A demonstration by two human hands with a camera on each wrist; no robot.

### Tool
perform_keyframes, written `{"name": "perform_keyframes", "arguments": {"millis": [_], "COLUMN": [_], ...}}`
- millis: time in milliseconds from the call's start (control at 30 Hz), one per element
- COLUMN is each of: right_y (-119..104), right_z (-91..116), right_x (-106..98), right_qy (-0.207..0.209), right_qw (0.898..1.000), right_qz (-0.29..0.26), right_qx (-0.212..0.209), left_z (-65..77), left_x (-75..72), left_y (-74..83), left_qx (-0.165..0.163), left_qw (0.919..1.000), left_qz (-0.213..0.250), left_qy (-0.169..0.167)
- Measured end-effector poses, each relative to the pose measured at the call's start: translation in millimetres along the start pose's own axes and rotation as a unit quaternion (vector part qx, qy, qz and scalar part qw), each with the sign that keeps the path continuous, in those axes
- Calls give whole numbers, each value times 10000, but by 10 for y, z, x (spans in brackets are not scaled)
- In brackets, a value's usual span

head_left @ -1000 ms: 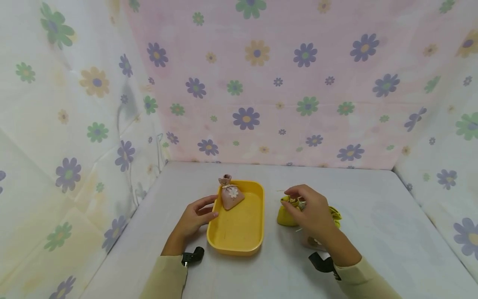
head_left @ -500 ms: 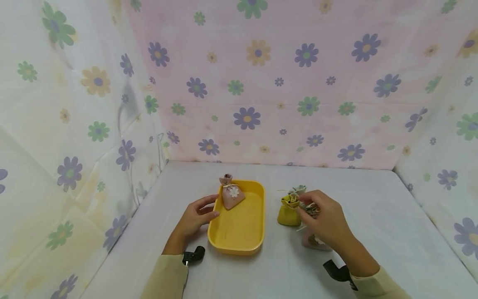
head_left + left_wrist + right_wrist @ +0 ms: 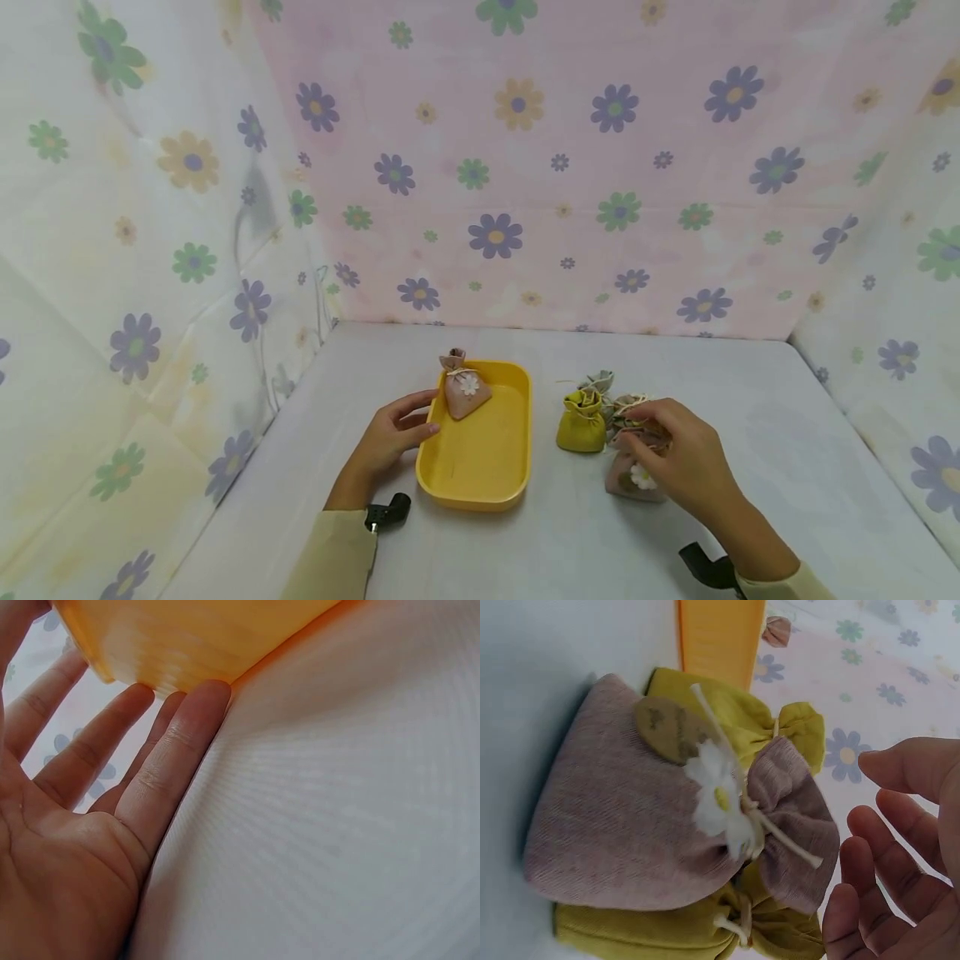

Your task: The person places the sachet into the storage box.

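- Yellow tray (image 3: 474, 458), flat on the table (image 3: 540, 550); left hand (image 3: 392, 435) at its nine o'clock, near-straight fingers against the wall — probably steadying it.
- Right hand (image 3: 686, 454), three o'clock from the tray, fingers apart, gripping nothing, near the neck of the mauve bag (image 3: 600, 817) — likely its handiest part.
- Yellow-green bag (image 3: 580, 433), upright, at the mauve bag's ten o'clock.
- Pink bag (image 3: 459, 407), tray's eleven o'clock, leaning against the rim.

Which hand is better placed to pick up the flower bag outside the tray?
Right, I think. The right hand is open beside the top of the flower bag, while the left hand touches the tray on the side farther from that bag.
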State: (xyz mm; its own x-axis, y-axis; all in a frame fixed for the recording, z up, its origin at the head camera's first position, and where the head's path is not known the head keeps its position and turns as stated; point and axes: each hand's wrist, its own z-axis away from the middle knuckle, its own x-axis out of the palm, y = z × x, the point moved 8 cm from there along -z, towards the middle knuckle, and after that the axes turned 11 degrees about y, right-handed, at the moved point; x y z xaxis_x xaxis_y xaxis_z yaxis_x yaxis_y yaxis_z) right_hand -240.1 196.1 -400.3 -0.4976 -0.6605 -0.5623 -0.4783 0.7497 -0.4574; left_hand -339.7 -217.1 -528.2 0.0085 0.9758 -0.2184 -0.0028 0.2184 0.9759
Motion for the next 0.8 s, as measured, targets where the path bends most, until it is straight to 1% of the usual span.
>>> {"name": "perform_keyframes", "arguments": {"millis": [200, 300, 500, 733, 800], "right_y": [98, 137, 174, 213, 233], "right_z": [85, 105, 123, 169, 189], "right_x": [-54, -61, -12, 67, 86], "right_qy": [-43, -101, -362, -627, -676], "right_qw": [9992, 9988, 9978, 9957, 9952], "right_qz": [351, 428, 398, 359, 337], "right_qx": [167, 229, 376, 588, 627], "left_z": [1, 2, 11, 17, 13], "left_x": [-7, -9, -15, -7, -3], "left_y": [1, 1, 10, 9, 5], "left_qx": [8, -9, 42, -55, -33], "left_qw": [10000, 10000, 10000, 10000, 10000], "left_qz": [-17, -47, -40, -11, -26], "left_qy": [5, -1, 18, 42, 31]}}
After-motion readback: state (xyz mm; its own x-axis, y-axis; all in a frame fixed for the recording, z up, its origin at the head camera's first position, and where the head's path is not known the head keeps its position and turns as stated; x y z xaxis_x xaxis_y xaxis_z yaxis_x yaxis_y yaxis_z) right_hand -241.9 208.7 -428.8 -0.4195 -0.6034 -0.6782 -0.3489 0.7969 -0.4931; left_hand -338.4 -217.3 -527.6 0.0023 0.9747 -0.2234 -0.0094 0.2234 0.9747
